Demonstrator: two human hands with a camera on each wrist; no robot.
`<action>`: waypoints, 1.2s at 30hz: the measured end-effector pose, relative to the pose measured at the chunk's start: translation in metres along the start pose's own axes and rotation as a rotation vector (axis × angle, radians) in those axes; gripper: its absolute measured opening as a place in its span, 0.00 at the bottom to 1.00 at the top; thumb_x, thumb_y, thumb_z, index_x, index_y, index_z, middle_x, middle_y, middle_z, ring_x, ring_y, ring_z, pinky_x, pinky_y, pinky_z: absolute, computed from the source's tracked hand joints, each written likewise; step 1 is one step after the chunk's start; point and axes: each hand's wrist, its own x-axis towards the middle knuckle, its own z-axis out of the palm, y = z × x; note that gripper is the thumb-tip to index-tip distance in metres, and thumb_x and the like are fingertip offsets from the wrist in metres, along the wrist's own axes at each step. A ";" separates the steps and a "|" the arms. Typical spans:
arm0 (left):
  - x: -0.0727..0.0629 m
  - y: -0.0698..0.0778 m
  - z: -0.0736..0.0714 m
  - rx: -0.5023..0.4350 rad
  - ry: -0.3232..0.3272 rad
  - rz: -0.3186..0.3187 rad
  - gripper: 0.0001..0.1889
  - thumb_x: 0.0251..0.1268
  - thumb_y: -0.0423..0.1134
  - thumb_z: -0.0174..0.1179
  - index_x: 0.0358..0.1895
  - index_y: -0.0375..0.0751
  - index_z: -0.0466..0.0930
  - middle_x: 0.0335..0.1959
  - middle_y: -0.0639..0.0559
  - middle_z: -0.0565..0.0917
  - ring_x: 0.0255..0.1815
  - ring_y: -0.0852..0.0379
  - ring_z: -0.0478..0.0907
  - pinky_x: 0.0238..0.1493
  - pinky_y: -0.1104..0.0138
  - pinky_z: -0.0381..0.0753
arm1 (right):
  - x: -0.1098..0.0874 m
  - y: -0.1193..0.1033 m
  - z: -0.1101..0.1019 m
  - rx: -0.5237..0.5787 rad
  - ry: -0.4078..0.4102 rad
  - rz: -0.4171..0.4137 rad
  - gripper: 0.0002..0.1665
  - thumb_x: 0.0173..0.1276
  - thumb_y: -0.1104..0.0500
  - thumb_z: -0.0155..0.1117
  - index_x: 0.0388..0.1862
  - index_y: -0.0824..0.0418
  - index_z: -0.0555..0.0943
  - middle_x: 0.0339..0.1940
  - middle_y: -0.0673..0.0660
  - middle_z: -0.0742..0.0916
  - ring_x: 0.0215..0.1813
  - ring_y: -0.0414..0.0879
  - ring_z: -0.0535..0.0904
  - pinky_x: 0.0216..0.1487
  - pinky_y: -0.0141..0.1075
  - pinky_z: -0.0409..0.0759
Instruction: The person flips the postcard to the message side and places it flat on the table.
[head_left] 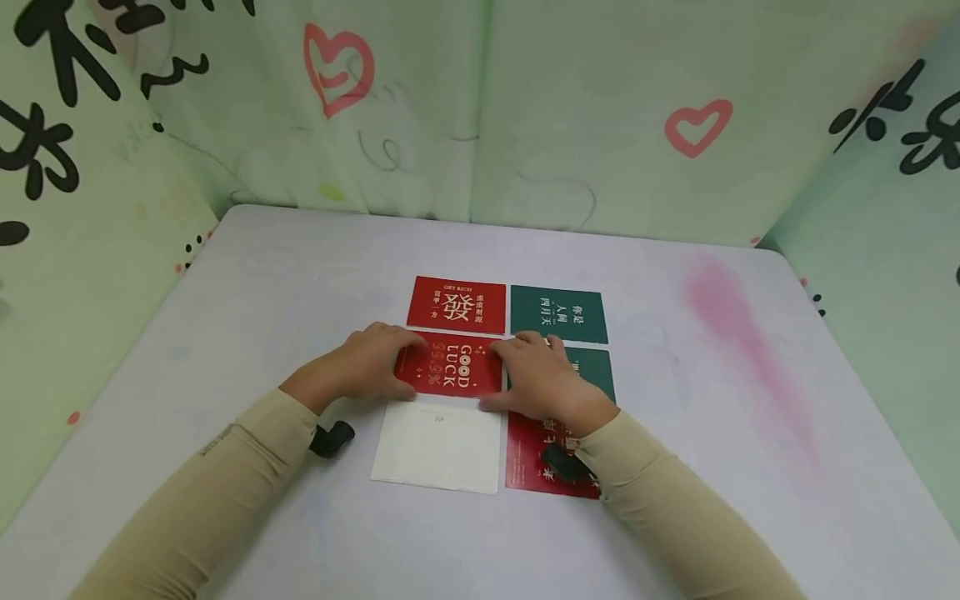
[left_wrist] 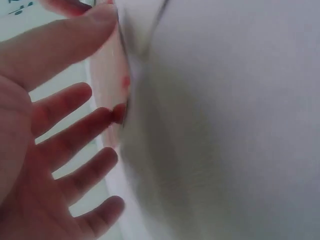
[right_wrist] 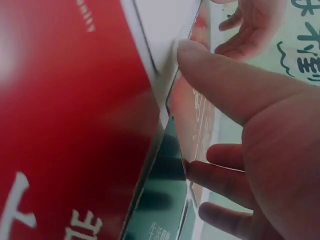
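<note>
A red card reading GOOD LUCK (head_left: 457,367) lies in the middle of the table between both hands. My left hand (head_left: 367,362) is at its left edge, thumb by the near corner and fingertips by the far one; the left wrist view shows the fingers spread. Across from it, my right hand (head_left: 543,379) touches the card's right side with thumb and fingertips, fingers fairly straight. That hand partly covers a green card (head_left: 596,371) and the top of a red card (head_left: 525,458). Closer to me is a blank white card (head_left: 438,450).
Behind the GOOD LUCK card lie a red GET RICH card (head_left: 487,310) and another green card (head_left: 558,314), forming two columns with the rest. The white table (head_left: 300,267) has a pink stain at right. Pale green printed cloth (head_left: 585,108) walls its back and sides.
</note>
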 end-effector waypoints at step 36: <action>-0.013 0.006 0.000 -0.132 0.337 0.047 0.20 0.67 0.28 0.60 0.61 0.38 0.71 0.47 0.42 0.83 0.47 0.45 0.80 0.49 0.55 0.81 | -0.008 0.005 -0.005 0.177 0.273 -0.052 0.28 0.68 0.60 0.68 0.64 0.64 0.72 0.45 0.60 0.89 0.40 0.50 0.85 0.57 0.47 0.79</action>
